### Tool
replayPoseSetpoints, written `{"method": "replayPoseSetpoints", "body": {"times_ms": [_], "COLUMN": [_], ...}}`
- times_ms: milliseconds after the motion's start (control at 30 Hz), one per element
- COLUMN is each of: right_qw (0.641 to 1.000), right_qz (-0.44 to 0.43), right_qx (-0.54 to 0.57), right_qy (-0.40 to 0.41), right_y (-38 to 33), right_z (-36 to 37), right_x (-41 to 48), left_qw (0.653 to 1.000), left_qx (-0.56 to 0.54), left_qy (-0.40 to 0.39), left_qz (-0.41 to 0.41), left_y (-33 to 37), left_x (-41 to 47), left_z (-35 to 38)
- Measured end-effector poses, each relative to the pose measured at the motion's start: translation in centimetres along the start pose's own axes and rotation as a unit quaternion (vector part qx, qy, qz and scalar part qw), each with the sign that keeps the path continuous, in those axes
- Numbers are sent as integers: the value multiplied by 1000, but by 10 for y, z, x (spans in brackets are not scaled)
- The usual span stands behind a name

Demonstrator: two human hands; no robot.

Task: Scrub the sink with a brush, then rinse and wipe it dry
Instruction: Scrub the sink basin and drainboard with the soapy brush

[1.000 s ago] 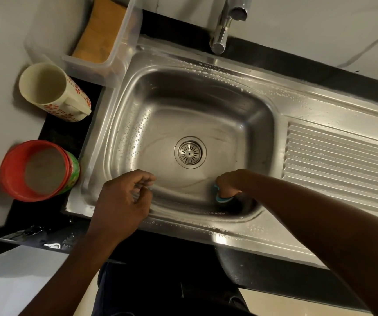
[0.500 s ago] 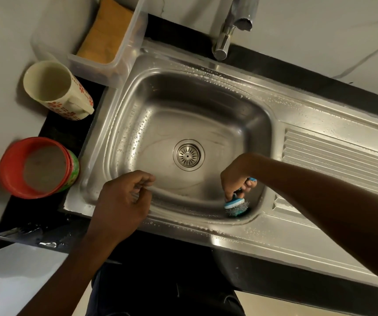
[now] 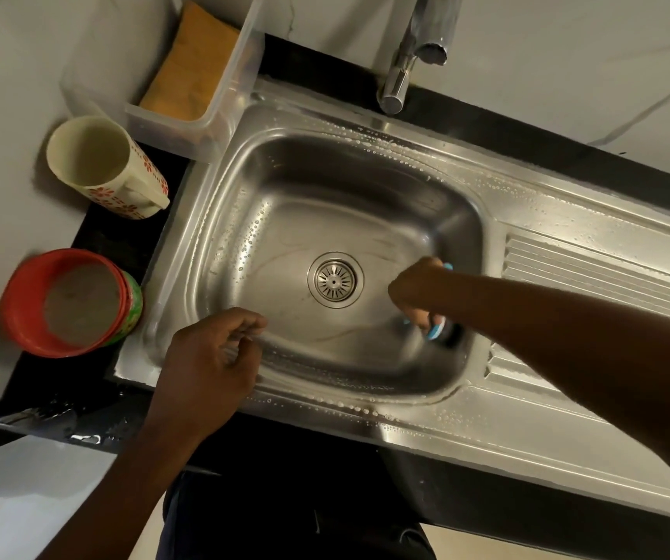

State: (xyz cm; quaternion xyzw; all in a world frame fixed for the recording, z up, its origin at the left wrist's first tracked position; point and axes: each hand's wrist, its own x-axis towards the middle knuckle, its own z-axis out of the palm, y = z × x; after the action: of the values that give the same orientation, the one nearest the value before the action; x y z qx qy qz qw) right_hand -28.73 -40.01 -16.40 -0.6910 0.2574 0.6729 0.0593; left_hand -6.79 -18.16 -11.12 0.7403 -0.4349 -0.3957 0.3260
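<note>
A stainless steel sink (image 3: 365,155) with a round drain (image 3: 334,280) fills the middle of the view, its rim dotted with water drops. My right hand (image 3: 418,295) grips a small blue-handled brush (image 3: 436,329) whose head presses on the basin floor near the right wall, right of the drain. The hand hides most of the brush. My left hand (image 3: 208,361) rests on the near rim of the basin, fingers loosely curled, holding nothing.
A chrome tap (image 3: 414,54) stands behind the basin. A ribbed drainboard (image 3: 608,284) lies to the right. On the left counter are a clear tub with an orange cloth (image 3: 192,62), a floral mug (image 3: 103,165) and a red container (image 3: 70,303).
My right hand has carried the brush from the near wall of the basin to the right and then up along the right side of the floor. The left hand has stayed on the rim.
</note>
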Motion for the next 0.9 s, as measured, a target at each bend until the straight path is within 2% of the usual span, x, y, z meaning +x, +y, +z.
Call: {"method": "replayPoseSetpoints", "body": {"times_ms": [100,167,200,300,500,633,667,900], "right_qw": [993,982,977,974,986,985,985,968], "right_qz": [42,52,69,113,-42,-31,-19,117], "right_qx": [-64,-23,-23,48,144,166,170,78], "right_qy": [87,181,200,192,74,27,33,210], "right_y": [38,65,72,68,-12,-15,-8,33], "right_z": [-13,-24,-27,-27,31,34,31,1], "right_x": [-10,-20,-29,-41,-16,-3,-1,16], "left_qw": [1000,1000,1000,1000,1000,1000,1000,1000], "left_qx": [0,-2,-3,-2,-3,-4,-4,1], "left_qy": [5,7,6,5,-6,-11,-11,5], "left_qz": [5,3,1,-1,-6,-4,-4,-21], "left_y": [-1,-3,-4,-6,-10,-9,-9,-15], "left_x": [-3,-5,-7,-9,-7,-6,-6,-11], "left_z": [-1,-1,-1,0,3,3,3,-9]}}
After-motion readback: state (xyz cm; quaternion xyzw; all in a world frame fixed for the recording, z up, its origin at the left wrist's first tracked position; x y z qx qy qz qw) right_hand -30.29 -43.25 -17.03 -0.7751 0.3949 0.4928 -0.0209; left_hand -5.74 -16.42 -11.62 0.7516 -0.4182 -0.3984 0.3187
